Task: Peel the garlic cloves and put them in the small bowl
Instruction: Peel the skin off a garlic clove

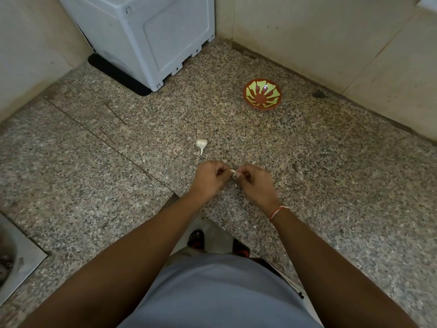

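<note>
A white garlic clove (233,173) is pinched between my left hand (211,177) and my right hand (255,180), both with fingers curled, just above the speckled granite counter (319,166). A garlic bulb (201,144) with a short stem lies on the counter a little beyond my hands. The small bowl (262,93), brown-red with a green leaf pattern, stands farther back to the right and looks to have nothing in it.
A white plastic appliance (151,36) on a black mat stands at the back left corner. Beige tiled walls (331,39) close off the back and right. A steel sink (14,259) is set in at the left edge.
</note>
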